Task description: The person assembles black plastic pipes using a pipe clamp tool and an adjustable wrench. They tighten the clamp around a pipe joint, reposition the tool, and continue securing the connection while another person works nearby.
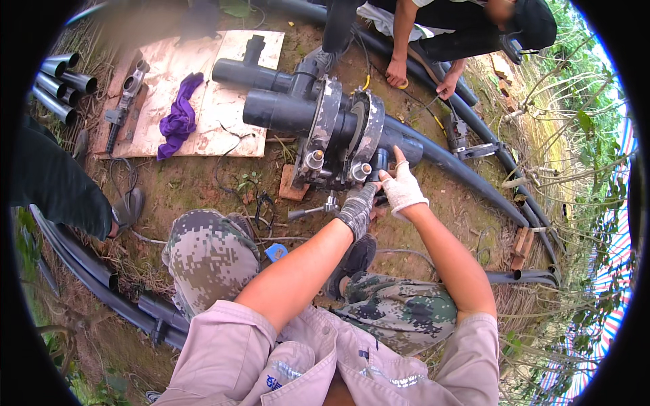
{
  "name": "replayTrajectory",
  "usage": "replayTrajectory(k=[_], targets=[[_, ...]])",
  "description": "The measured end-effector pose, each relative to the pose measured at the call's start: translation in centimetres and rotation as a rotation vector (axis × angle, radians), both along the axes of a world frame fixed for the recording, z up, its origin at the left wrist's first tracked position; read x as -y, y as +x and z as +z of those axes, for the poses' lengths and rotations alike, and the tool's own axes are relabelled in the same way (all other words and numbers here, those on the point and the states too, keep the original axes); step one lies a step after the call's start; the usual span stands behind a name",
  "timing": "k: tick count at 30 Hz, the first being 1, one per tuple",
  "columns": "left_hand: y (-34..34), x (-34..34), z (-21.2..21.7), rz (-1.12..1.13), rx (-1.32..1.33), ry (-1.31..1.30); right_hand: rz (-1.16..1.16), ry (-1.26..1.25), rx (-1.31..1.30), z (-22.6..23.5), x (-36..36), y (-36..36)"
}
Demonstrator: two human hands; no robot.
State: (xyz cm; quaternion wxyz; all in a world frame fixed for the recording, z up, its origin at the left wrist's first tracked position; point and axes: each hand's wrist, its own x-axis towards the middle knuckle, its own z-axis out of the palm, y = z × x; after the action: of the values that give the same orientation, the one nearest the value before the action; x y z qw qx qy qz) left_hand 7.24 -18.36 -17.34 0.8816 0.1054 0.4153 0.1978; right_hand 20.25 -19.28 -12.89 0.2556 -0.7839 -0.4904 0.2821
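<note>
A pipe clamping machine (pixel 327 118) with two worn metal rings holds a black pipe (pixel 277 111) on its left and a black tee fitting (pixel 403 143) on its right. My right hand (pixel 404 186), in a white glove with bare fingertips, grips the tee around its short branch, index finger stretched up along the body. Just left of it, my left hand (pixel 359 211), in a grey striped glove, is closed low beside the branch and the right ring; what its fingers hold is hidden. A metal lever (pixel 308 212) sticks out below the clamp.
Another person's hands (pixel 396 71) work at a cable beside long black pipes (pixel 467 95). A purple cloth (pixel 179 116) lies on a wooden board (pixel 233 139), near a long-handled tool (pixel 125 98). Bricks (pixel 292 184) sit under the machine. Another person's shoe (pixel 128 206) stands left.
</note>
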Motion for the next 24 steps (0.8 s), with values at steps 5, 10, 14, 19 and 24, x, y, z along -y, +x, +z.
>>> replayTrajectory(k=[5, 10, 14, 19, 24], targets=[[2.3, -0.7, -2.8, 0.044, 0.146, -0.107, -0.136, -0.185, 0.041, 1.3, -2.6, -1.8], [3.8, -0.5, -3.2, 0.079, 0.061, -0.097, -0.157, -0.289, 0.039, 3.6, -3.9, -3.5], [4.3, -0.8, -4.0, 0.092, 0.134, -0.090, -0.143, -0.303, 0.126, 2.8, -4.6, -3.0], [3.5, -1.5, -4.9, -0.088, 0.361, -0.217, -0.135, -0.375, 0.109, 3.5, -5.2, -3.3], [3.7, -0.4, -4.2, -0.042, 0.156, -0.016, -0.136, -0.387, 0.104, 3.6, -5.3, -2.9]])
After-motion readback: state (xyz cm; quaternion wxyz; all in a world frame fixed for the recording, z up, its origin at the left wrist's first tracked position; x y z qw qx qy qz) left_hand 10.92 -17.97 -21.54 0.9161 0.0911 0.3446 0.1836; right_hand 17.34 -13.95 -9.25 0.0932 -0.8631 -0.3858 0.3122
